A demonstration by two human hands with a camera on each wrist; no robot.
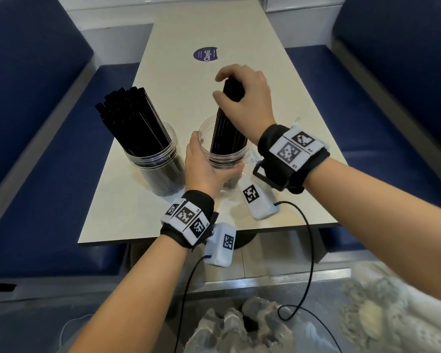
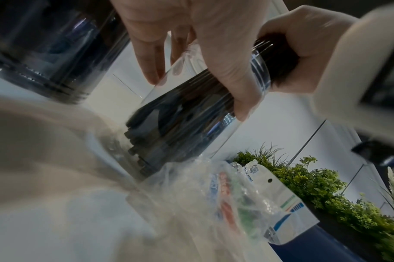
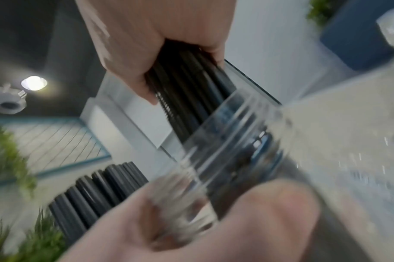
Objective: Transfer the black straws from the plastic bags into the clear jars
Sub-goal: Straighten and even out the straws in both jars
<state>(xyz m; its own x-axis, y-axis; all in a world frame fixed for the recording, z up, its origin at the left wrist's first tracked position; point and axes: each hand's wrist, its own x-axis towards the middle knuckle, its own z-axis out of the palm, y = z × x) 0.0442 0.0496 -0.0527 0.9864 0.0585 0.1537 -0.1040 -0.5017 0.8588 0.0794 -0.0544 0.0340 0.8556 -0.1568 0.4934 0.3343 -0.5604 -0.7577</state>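
1. On the table (image 1: 239, 36), two clear jars stand side by side; the left jar (image 1: 161, 169) is already packed with black straws (image 1: 130, 118).
2. The left hand (image 1: 204, 166) wraps around the right jar (image 1: 224, 154), steadying it upright.
3. The right hand (image 1: 245, 98) grips a bundle of straws (image 1: 227, 131) by its top, its lower ends already inside that jar.
4. This looks like the lowering step; next, the fingers should loosen so the bundle settles to the bottom.
5. A crumpled plastic bag (image 2: 247, 200) lies just beside the jar.
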